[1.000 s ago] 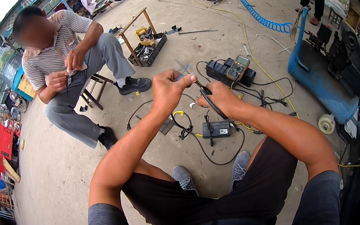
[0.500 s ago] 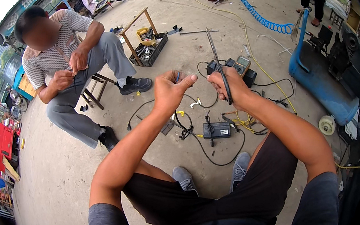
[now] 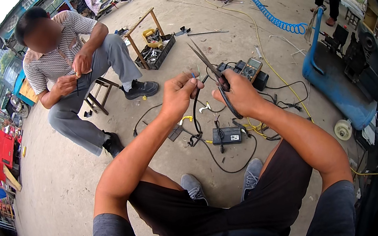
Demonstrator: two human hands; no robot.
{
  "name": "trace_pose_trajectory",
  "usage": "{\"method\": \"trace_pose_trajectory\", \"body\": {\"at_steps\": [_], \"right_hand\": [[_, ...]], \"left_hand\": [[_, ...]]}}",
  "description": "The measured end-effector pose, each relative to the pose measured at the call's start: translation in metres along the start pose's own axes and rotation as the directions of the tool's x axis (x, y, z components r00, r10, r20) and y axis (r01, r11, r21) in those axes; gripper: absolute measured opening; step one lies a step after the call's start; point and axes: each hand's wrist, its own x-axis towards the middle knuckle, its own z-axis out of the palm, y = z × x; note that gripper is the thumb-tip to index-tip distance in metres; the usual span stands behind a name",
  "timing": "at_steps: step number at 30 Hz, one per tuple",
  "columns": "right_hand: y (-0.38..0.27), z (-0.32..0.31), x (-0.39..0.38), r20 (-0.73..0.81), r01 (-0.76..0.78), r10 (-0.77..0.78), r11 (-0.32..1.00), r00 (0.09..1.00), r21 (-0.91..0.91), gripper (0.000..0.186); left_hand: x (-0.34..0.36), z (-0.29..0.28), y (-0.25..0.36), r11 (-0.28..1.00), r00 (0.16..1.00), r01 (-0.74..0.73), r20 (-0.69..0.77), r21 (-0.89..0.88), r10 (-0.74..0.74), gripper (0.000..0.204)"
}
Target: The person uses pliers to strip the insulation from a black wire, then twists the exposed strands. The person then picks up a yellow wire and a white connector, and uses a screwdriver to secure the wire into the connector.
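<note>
My right hand grips long dark scissors, their blades slightly apart and angled toward the upper left. Slightly lower to its left, my left hand is closed on the thin wire end of a black cable, with a blue wire showing at the fingertips. The cable hangs down toward a tangle of leads on the floor. Behind my hands, an orange and grey multimeter rests on black boxes. A black charger-like box lies below my right hand.
A co-worker sits on my left handling a small dark piece. A crate of tools, wooden frame, blue compressor and coiled blue hose surround the floor. Another person's legs stand at the back.
The scissors were swung upright half a second ago and now tilt leftward, closer to my left hand. The black cable now hangs visibly from my left fingers.
</note>
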Motion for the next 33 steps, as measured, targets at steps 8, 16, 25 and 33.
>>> {"method": "trace_pose_trajectory", "body": {"at_steps": [8,16,25,33], "right_hand": [[0.0,0.002,-0.005,0.132,-0.002,0.033,0.974,0.991,-0.227,0.046],[-0.009,0.001,-0.007,0.178,-0.003,0.051,0.965,0.983,-0.263,0.043],[-0.011,0.003,-0.008,0.121,0.009,0.041,0.925,0.992,-0.38,0.043],[-0.006,0.004,-0.007,0.118,0.015,0.035,0.915,0.992,-0.402,0.041]], "left_hand": [[-0.002,-0.002,0.005,1.0,0.998,-0.019,-0.063,0.006,0.019,0.01],[0.0,-0.003,-0.002,0.984,0.983,-0.151,-0.092,0.092,0.16,0.008],[-0.003,-0.007,-0.002,0.982,0.985,-0.084,-0.138,0.172,0.108,0.002],[-0.006,-0.004,0.004,0.982,0.992,-0.073,-0.086,0.173,0.089,0.004]]}}
